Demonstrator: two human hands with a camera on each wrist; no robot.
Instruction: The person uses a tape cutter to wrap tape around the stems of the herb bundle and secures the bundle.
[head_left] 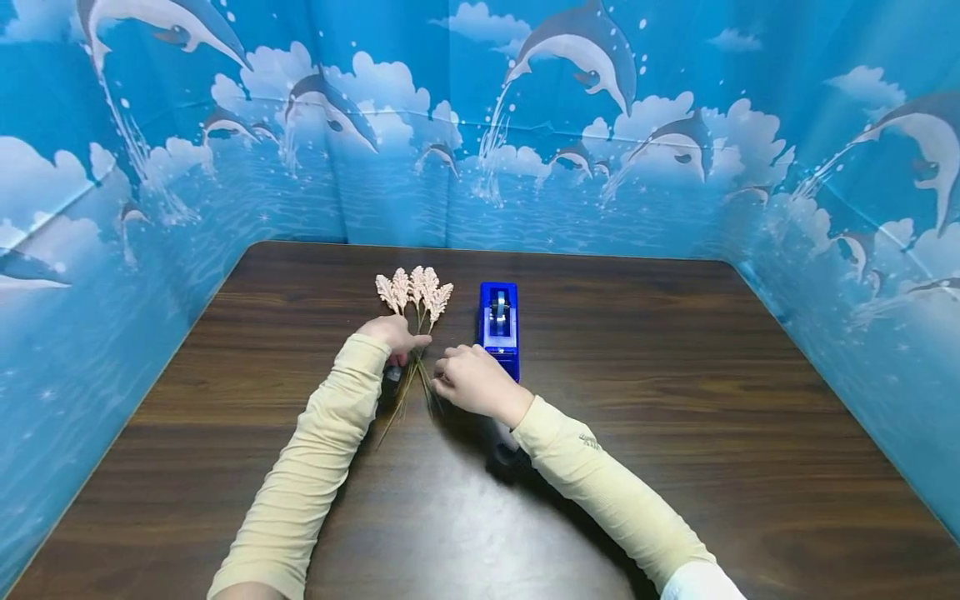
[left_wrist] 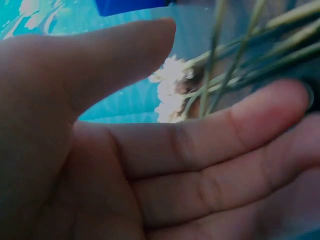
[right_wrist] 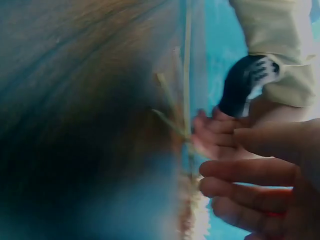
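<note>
Artificial flower sprigs [head_left: 431, 287] with pale pink heads lie on the table, their thin stems crossing below the heads. At the left of the stems is my left hand [head_left: 390, 333], its thumb held apart from the straight fingers. In the left wrist view, the stems [left_wrist: 225, 75] pass just beyond those fingertips. My right hand [head_left: 474, 379] hovers close to the lower stems from the right. The right wrist view shows its thumb and loosely bent fingers [right_wrist: 250, 172] apart, with nothing between them.
A blue tape dispenser [head_left: 489, 342] stands just behind my right hand and is partly covered by it. The dark wooden table [head_left: 675, 400] is bordered at the back and sides by a blue dolphin-print curtain [head_left: 390, 200].
</note>
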